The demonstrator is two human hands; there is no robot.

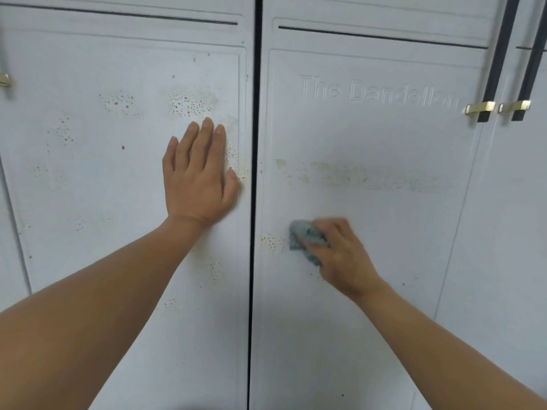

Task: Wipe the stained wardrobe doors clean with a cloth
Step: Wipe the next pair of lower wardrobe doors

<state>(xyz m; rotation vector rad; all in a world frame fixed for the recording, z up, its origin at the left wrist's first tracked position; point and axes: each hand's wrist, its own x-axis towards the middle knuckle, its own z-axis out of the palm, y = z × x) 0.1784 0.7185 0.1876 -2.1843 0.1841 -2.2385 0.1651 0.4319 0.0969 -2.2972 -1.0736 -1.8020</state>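
Two bare forearms reach up from the lower edge. The right hand (337,253) presses a crumpled blue-grey cloth (303,233) against the right wardrobe door (370,291), its fingers (313,246) curled over the cloth, just beside a patch of brown specks (270,241). The left hand (196,179) lies flat on the left wardrobe door (103,187), fingers straight and together, holding nothing. Higher up, speckled stains (189,103) mark the left door and a pale yellowish smear (370,177) crosses the right one. Farthest up are embossed lettering (379,91) and black handles with brass ends (485,108).
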